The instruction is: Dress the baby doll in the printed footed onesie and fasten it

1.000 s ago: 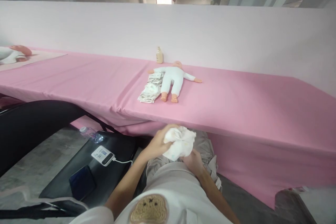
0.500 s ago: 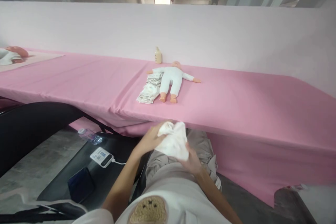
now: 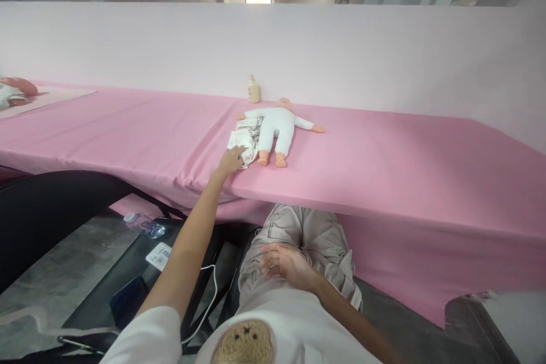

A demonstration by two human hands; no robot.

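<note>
A baby doll (image 3: 277, 128) in a white suit lies on its back on the pink table (image 3: 384, 165). A stack of folded patterned cloths (image 3: 246, 137) lies against the doll's left side. My left hand (image 3: 230, 160) reaches out over the table edge, fingers stretched flat and touching the near end of that stack. My right hand (image 3: 285, 264) rests on my lap below the table, fingers loosely spread and holding nothing. The white cloth I held earlier is no longer in either hand.
A small beige bottle (image 3: 253, 90) stands at the white back wall behind the doll. Another doll (image 3: 15, 91) lies at the far left. Under the table on my left sit a black chair (image 3: 55, 210), a plastic bottle (image 3: 139, 222) and a device on a white cable (image 3: 158, 256).
Both hands held a crumpled white cloth at my lap. Now my left arm has stretched out to the stack beside the doll, and my right hand has dropped onto my thigh without the cloth.
</note>
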